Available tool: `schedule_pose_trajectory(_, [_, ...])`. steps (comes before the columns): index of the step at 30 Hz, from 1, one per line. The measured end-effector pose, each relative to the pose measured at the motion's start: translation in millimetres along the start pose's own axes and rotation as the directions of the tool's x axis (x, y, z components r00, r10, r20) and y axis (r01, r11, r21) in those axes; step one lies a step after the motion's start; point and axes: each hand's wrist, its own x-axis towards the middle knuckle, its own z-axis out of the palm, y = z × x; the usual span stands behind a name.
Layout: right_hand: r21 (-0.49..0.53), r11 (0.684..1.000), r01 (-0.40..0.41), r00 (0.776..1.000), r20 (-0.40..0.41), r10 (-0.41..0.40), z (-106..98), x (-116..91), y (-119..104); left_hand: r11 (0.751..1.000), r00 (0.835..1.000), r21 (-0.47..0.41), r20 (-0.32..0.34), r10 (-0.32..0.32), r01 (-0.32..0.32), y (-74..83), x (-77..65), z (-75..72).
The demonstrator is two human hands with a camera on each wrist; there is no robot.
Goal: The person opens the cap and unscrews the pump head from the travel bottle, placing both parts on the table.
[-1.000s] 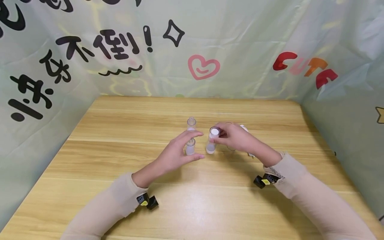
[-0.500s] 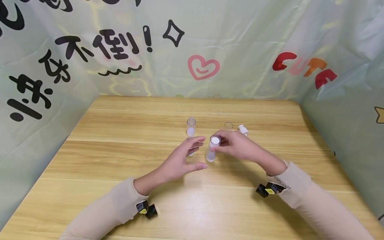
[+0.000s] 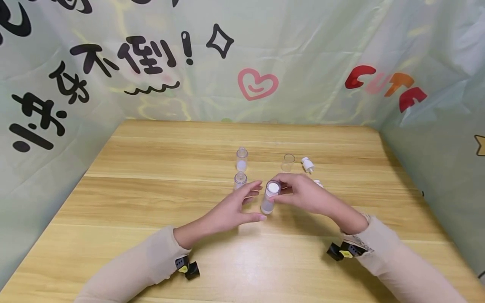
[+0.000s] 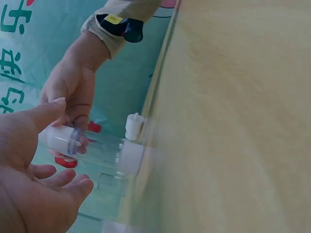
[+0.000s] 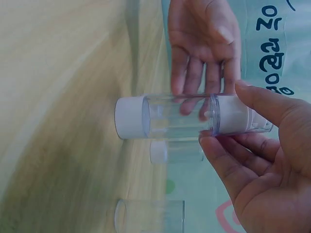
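My right hand (image 3: 303,192) pinches an upright clear bottle (image 3: 267,205) near its top. In the right wrist view the bottle (image 5: 177,116) has a white base and a white part inside its clear upper end, with thumb and fingers around that end. My left hand (image 3: 231,212) is held out beside it, fingers spread and thumb apart, holding nothing. The left wrist view shows the left palm (image 4: 29,179) facing the bottle. Two similar clear bottles stand behind the left hand: a nearer one (image 3: 240,179), partly hidden by that hand, and a farther one (image 3: 241,160).
A clear open cap (image 3: 288,163) stands on the wooden table (image 3: 182,160) beyond my right hand. Beside it lies a white pump head (image 3: 307,165). Another small white piece (image 3: 318,183) is mostly hidden behind the right hand. A printed cloth (image 3: 310,84) walls the back and sides.
My right hand has drawn the bottle toward me, uncovering the clear cap and white pump head. My left hand has come nearer too, its fingers still apart.
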Motion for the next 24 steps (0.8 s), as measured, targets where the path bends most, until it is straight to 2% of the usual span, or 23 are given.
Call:
schedule_pose_trajectory(5, [0.038, 0.999, 0.006, 1.0, 0.002, -0.006, 3, -4, -1, 0.998, 0.998, -0.016, 0.036, -0.055, 0.056, -5.3, 3.2, 3.8])
schedule_pose_trajectory(10, [0.036, 0.999, 0.013, 1.0, 0.011, -0.014, 5, -7, 0, 0.998, 0.997, -0.034, 0.057, -0.059, 0.061, -11.1, 8.3, 5.7])
schedule_pose_trajectory(20, [0.062, 0.996, 0.057, 0.998, -0.005, -0.057, 8, -12, -2, 0.997, 0.994, 0.037, 0.084, -0.068, 0.065, -16.5, 15.7, 8.1])
schedule_pose_trajectory(24, [0.072, 0.994, 0.085, 0.996, -0.042, -0.082, 8, -14, -5, 0.996, 0.995, 0.066, 0.076, -0.071, 0.066, -17.2, 17.1, 9.1])
